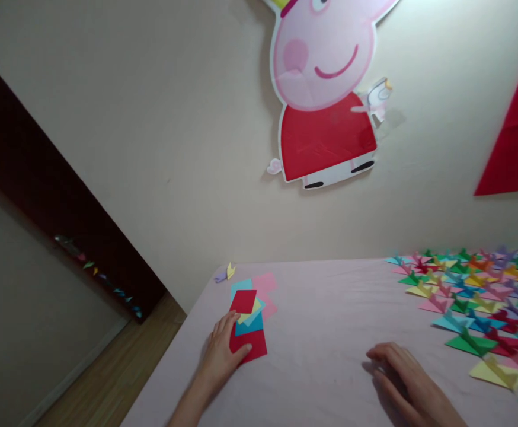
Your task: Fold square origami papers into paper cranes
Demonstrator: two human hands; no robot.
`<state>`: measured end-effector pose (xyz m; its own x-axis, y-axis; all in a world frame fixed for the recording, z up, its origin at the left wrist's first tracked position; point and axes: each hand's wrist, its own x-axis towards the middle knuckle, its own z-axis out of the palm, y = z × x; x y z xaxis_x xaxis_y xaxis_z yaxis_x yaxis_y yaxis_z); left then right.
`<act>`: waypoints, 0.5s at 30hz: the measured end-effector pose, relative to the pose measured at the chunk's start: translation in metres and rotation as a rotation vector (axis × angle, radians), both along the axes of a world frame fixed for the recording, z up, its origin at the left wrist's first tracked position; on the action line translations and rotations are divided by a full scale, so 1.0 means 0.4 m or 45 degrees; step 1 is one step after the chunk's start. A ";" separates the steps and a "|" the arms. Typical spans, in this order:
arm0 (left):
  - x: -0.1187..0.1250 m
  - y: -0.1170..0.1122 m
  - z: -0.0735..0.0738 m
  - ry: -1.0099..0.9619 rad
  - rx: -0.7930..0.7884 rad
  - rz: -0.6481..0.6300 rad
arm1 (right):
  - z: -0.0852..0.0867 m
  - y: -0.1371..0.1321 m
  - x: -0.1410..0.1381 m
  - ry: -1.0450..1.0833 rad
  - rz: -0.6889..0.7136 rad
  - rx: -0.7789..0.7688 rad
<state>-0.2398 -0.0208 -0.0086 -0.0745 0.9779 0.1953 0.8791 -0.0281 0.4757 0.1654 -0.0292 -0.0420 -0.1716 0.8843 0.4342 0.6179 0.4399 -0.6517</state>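
My left hand (224, 346) lies over the left side of a loose pile of coloured paper squares. Its thumb is spread from the fingers and rests on a red paper sheet (257, 349); the fingertips touch the pile's left edge. Blue (250, 325), yellow and light blue sheets overlap in the middle, with another red square (244, 301) at the top. Pink sheets (265, 283) stick out behind. To the right, my right hand (403, 373) hovers at or just above the cloth, slightly curled, thumb apart from the fingers, and nothing shows in it.
Many folded paper figures (470, 342) in several colours cover the table's right side. Two small folded pieces, one yellow (230, 271), lie at the far left corner. A pink cloth (321, 332) covers the table, which meets a wall bearing a cartoon pig cutout (330, 139).
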 end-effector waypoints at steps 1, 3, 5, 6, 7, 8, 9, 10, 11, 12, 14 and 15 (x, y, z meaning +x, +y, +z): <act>0.005 -0.018 0.002 0.050 -0.036 -0.023 | -0.002 0.000 0.001 0.010 0.009 -0.028; 0.019 -0.047 0.008 0.126 -0.097 -0.057 | -0.006 0.002 0.002 0.031 0.024 -0.071; 0.033 -0.064 0.017 0.171 -0.138 -0.066 | -0.012 0.004 0.003 0.050 0.034 -0.096; 0.037 -0.068 0.022 0.191 -0.151 -0.067 | -0.013 0.004 0.003 0.057 0.038 -0.106; 0.040 -0.069 0.026 0.206 -0.158 -0.067 | -0.013 0.004 0.002 0.063 0.041 -0.114; 0.041 -0.069 0.028 0.217 -0.158 -0.076 | -0.010 0.004 0.001 0.068 0.048 -0.123; 0.041 -0.067 0.029 0.224 -0.153 -0.093 | -0.004 0.002 0.000 0.070 0.060 -0.130; 0.038 -0.065 0.029 0.229 -0.144 -0.116 | 0.005 -0.001 -0.002 0.073 0.068 -0.139; 0.035 -0.062 0.027 0.231 -0.130 -0.141 | 0.016 -0.004 -0.004 0.074 0.082 -0.145; 0.030 -0.058 0.023 0.236 -0.109 -0.163 | 0.028 -0.008 -0.007 0.070 0.095 -0.149; 0.019 -0.052 0.012 0.263 -0.054 -0.186 | 0.053 -0.015 -0.013 0.057 0.095 -0.154; 0.013 -0.048 0.005 0.278 -0.013 -0.192 | 0.062 -0.018 -0.016 0.051 0.086 -0.153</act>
